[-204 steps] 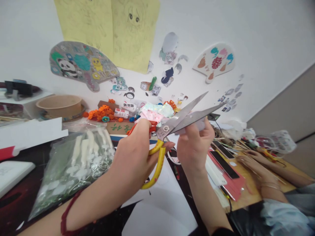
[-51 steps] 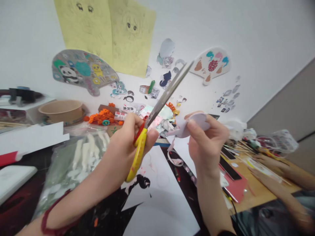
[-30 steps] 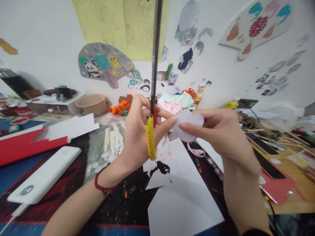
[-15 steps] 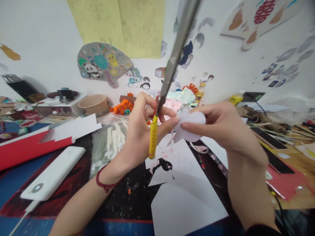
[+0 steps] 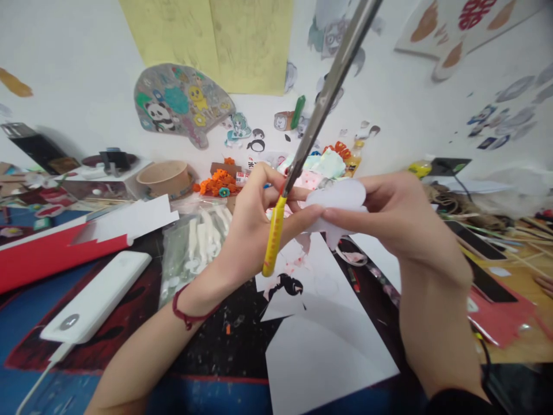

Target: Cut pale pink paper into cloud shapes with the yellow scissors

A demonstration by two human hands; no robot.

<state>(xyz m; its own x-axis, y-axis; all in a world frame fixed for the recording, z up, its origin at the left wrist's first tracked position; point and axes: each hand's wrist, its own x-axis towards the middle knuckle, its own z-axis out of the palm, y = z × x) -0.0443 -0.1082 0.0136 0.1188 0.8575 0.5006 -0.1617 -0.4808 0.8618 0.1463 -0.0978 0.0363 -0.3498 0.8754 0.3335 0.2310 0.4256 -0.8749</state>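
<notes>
A small white paper cutout (image 5: pixel 339 199) with rounded edges is pinched between both hands, above the desk. My left hand (image 5: pixel 263 225) pinches its left edge between thumb and fingers. A long metal tool with a yellow handle (image 5: pixel 273 237) also rests in my left hand, its shaft slanting up to the right. My right hand (image 5: pixel 386 216) holds the cutout's right side, thumb in front and fingers partly hidden behind. Below lie white paper sheets (image 5: pixel 328 357) and a black and pink cutout (image 5: pixel 288 285).
A white power bank (image 5: pixel 97 297) and red folder (image 5: pixel 60 253) lie left, beside a plastic bag of white pieces (image 5: pixel 201 242). Orange flowers (image 5: pixel 218 183) and a round tan container (image 5: pixel 164 178) stand behind. Dark phones (image 5: pixel 490 279) lie right. Part of another person's hand (image 5: pixel 545 284) shows far right.
The white cutout has turned and tilted between my fingers, and my thumbs have come closer together. The metal tool leans further right. The other person's fingers have appeared at the right edge.
</notes>
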